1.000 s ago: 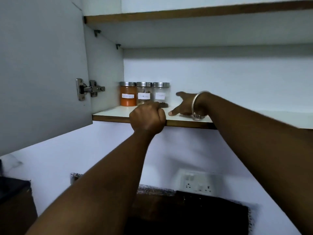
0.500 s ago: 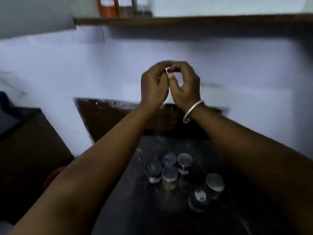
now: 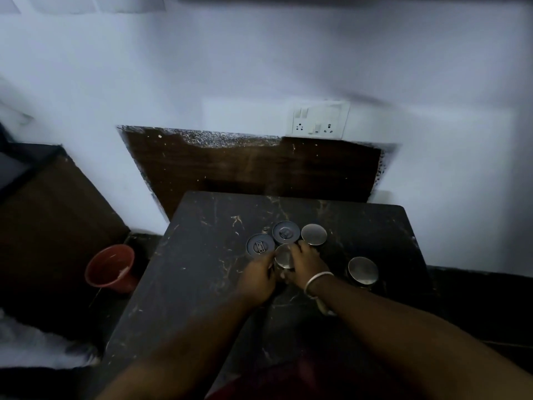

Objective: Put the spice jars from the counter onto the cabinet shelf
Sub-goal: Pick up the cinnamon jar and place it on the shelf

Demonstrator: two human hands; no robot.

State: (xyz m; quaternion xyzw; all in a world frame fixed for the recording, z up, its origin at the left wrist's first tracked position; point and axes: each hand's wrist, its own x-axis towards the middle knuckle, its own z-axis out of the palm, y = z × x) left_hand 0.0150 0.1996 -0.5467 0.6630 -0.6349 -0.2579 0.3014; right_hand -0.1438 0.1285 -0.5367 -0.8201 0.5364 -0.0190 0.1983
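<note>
A pale wall point(image 3: 259, 67) fills the upper half of the view, blurred towards its top edge; below it a dark, veined counter point(image 3: 196, 284) runs from the wall towards the person; a brown wooden panel point(image 3: 245, 168) stands against the wall just behind the counter's far edge; to the left sits a dark brown unit point(image 3: 52, 212), too dim to make out further. Two bare forearms reach in from the bottom and meet over the counter's middle. A red bucket point(image 3: 111, 268) stands lower down, between the brown unit and the counter's left side; a white socket plate point(image 3: 318, 119) is set in the wall just above the panel's right part.

Five spice jars stand upright on the counter, seen from above by their lids; the left dark-lidded jar point(image 3: 260, 246) and the far dark-lidded jar point(image 3: 286, 232) sit close together, with a steel-lidded jar point(image 3: 314, 234) just beside the far one; the lone steel-lidded jar point(image 3: 362, 270) stands apart to the right. The middle jar point(image 3: 284, 256), also steel-lidded, sits just in front of those three. The left hand point(image 3: 256, 280) curls its fingers against its left side; the right hand point(image 3: 307, 265) wraps fingers over its lid and right side; both grip it. Whether its base is on the counter or just off it cannot be told. A pale bangle point(image 3: 317, 280) circles the right wrist.
</note>
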